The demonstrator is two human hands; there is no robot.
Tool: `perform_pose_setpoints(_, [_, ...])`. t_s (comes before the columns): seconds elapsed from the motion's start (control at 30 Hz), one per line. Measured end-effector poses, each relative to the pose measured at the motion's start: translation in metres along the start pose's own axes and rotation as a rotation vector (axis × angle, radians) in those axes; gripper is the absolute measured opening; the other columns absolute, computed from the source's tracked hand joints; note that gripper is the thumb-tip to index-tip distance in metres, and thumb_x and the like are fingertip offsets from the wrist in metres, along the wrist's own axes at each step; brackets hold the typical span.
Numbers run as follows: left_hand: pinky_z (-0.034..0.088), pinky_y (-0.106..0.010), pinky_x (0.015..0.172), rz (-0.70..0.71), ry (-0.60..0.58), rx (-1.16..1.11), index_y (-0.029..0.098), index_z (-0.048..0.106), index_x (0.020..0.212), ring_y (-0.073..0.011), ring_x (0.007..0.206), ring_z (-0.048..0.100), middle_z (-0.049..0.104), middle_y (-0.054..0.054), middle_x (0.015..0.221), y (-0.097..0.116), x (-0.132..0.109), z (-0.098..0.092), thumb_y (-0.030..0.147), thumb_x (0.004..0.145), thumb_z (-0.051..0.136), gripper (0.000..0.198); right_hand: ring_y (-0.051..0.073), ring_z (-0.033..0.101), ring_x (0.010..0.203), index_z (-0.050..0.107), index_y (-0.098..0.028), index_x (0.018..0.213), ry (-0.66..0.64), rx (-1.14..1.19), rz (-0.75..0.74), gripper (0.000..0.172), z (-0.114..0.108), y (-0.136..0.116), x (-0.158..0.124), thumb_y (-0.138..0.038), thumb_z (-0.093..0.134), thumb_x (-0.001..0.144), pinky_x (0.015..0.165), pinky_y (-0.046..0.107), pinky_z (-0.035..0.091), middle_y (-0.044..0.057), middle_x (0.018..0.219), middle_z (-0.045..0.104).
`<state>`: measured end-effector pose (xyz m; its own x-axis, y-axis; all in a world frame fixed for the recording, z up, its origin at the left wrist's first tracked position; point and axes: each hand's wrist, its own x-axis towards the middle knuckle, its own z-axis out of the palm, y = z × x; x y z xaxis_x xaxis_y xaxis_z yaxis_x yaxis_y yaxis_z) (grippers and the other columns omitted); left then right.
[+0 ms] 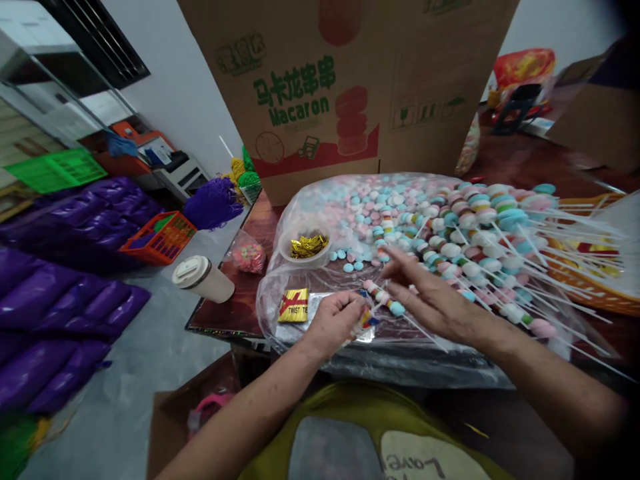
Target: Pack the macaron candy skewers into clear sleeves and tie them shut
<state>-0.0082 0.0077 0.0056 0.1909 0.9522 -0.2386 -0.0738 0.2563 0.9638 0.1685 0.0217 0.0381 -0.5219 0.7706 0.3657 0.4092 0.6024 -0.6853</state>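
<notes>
Two-handed: pinched coloured wrapper in left hand, held right hand wide; perhaps risked rolling candy skewer between them by brushing.

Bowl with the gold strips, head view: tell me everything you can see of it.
The bowl is round and shallow, translucent whitish, apparently plastic, with a wide rim. It sits upright and uncovered, holding a loose heap of short, shiny gold strips. It appears to rest on the clear plastic sheet, toward the table's left side, just beyond the TWIST TIE packet. Loose pastel candies lie close to its right; whether any touch it is unclear. Neither hand touches it.
</notes>
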Motion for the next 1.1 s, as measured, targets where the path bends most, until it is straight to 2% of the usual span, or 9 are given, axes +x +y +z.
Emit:
perform_pose_setpoints(0.13, [0.036, -0.019, 0.051, 0.123, 0.205, 0.047, 0.015, 0.053, 0.066, -0.0069, 0.05, 0.041, 0.047, 0.004, 0.055, -0.007, 0.004, 0.0, 0.04, 0.071, 0.059, 0.027, 0.013, 0.052, 0.07, 0.038, -0.019, 0.125, 0.104, 0.259, 0.288, 0.047, 0.028, 0.004, -0.009, -0.039, 0.048, 0.084, 0.063, 0.027, 0.046, 0.004, 0.09, 0.054])
perform_pose_setpoints(0.27, [0.037, -0.019, 0.054, 0.178, 0.224, 0.071, 0.015, 0.057, 0.075, -0.0083, 0.057, 0.044, 0.051, 0.001, 0.064, -0.01, 0.007, -0.002, 0.044, 0.074, 0.056, 0.029, 0.01, 0.047, 0.052, 0.053, -0.018, 0.086, 0.128, 0.476, 0.479, 0.027, 0.064, 0.007, -0.013, -0.043, 0.054, 0.078, 0.048, 0.023, 0.041, -0.002, 0.064, 0.05])
perform_pose_setpoints(0.37, [0.038, -0.02, 0.056, 0.055, 0.081, -0.065, 0.015, 0.055, 0.094, -0.0084, 0.058, 0.045, 0.052, 0.001, 0.069, -0.009, 0.006, -0.012, 0.05, 0.074, 0.055, 0.041, 0.009, 0.048, 0.046, 0.052, -0.018, 0.079, 0.182, 0.602, 0.548, 0.027, 0.069, 0.012, -0.012, -0.045, 0.052, 0.079, 0.044, 0.023, 0.041, -0.004, 0.059, 0.051])
perform_pose_setpoints(0.5, [0.037, -0.021, 0.061, -0.037, -0.226, 0.003, 0.011, 0.059, 0.085, -0.0087, 0.061, 0.045, 0.053, 0.0, 0.069, -0.002, 0.002, -0.023, 0.043, 0.069, 0.063, 0.036, 0.011, 0.052, 0.049, 0.048, -0.019, 0.079, 0.226, 0.675, 0.526, 0.025, 0.066, 0.008, -0.011, -0.044, 0.052, 0.08, 0.049, 0.025, 0.045, -0.004, 0.055, 0.054])
perform_pose_setpoints(0.67, [0.032, -0.02, 0.058, 0.162, -0.103, 0.252, 0.013, 0.058, 0.073, -0.0085, 0.057, 0.037, 0.041, 0.003, 0.059, 0.009, -0.005, -0.021, 0.038, 0.08, 0.05, 0.027, 0.012, 0.055, 0.052, 0.048, -0.019, 0.076, 0.27, 0.639, 0.455, 0.02, 0.063, -0.003, -0.009, -0.038, 0.054, 0.081, 0.053, 0.026, 0.045, -0.002, 0.056, 0.056])
perform_pose_setpoints(0.83, [0.031, -0.02, 0.056, 0.342, 0.164, 0.556, 0.015, 0.048, 0.055, -0.0094, 0.056, 0.037, 0.037, 0.003, 0.055, 0.016, -0.009, -0.021, 0.035, 0.082, 0.045, 0.034, 0.01, 0.055, 0.053, 0.049, -0.02, 0.082, 0.536, 0.774, 0.452, 0.018, 0.042, 0.003, -0.003, -0.036, 0.058, 0.079, 0.053, 0.025, 0.046, -0.003, 0.069, 0.059])
perform_pose_setpoints(0.93, [0.033, -0.02, 0.057, 0.347, 0.072, 0.588, 0.016, 0.054, 0.065, -0.0103, 0.058, 0.041, 0.043, 0.002, 0.058, 0.013, -0.009, -0.02, 0.034, 0.084, 0.043, 0.028, 0.006, 0.044, 0.042, 0.049, -0.02, 0.091, 0.288, 0.798, 0.538, 0.03, 0.046, 0.003, 0.001, -0.036, 0.065, 0.072, 0.039, 0.018, 0.034, -0.006, 0.061, 0.053])
perform_pose_setpoints(1.0, [0.034, -0.021, 0.058, 0.343, 0.037, 0.632, 0.015, 0.055, 0.071, -0.011, 0.059, 0.042, 0.047, 0.001, 0.061, 0.009, -0.009, -0.019, 0.032, 0.085, 0.039, 0.027, 0.005, 0.036, 0.036, 0.05, -0.018, 0.081, 0.141, 0.77, 0.563, 0.027, 0.057, 0.0, 0.003, -0.04, 0.063, 0.072, 0.033, 0.018, 0.027, -0.008, 0.051, 0.047])
perform_pose_setpoints(1.1, [0.037, -0.022, 0.062, 0.286, -0.017, 0.633, 0.015, 0.053, 0.073, -0.0121, 0.062, 0.046, 0.051, -0.001, 0.065, 0.005, -0.01, -0.018, 0.033, 0.087, 0.035, 0.028, 0.006, 0.037, 0.033, 0.046, -0.019, 0.068, 0.162, 0.717, 0.569, 0.03, 0.075, -0.006, 0.003, -0.047, 0.051, 0.079, 0.033, 0.02, 0.029, -0.008, 0.043, 0.043])
